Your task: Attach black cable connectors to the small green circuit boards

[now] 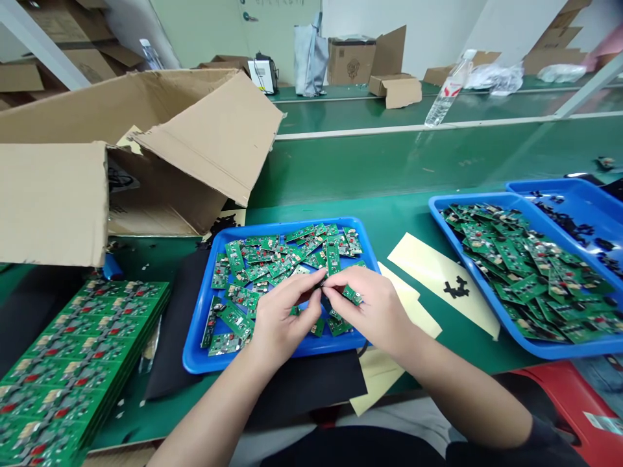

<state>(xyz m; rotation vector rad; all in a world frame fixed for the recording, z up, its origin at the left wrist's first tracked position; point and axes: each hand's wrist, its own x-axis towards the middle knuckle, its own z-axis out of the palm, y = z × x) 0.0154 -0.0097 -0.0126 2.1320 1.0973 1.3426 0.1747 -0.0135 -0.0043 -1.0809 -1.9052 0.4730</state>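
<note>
The person's forearms (219,402), nearest, extend from the near edge over a green workbench (331,162), the largest object shown. At far left, an open cardboard box (209,136) stands with its flaps spread. At right, a blue tray (564,351) is heaped with loose circuit boards. In the centre, a second tray (197,334), also blue, holds a scattered layer of similar green boards (236,318). At near left lies a stack of green panels (73,363) bearing red and grey components. A pale yellow sheet (423,259), between the two trays, carries a small cluster of black pieces (456,287). The left hand (282,314) and right hand (372,301) meet above the central tray, thumbs and forefingers pinched together on a small dark item (320,283). The fingertips cover much of this item, and its exact form cannot be told.
</note>
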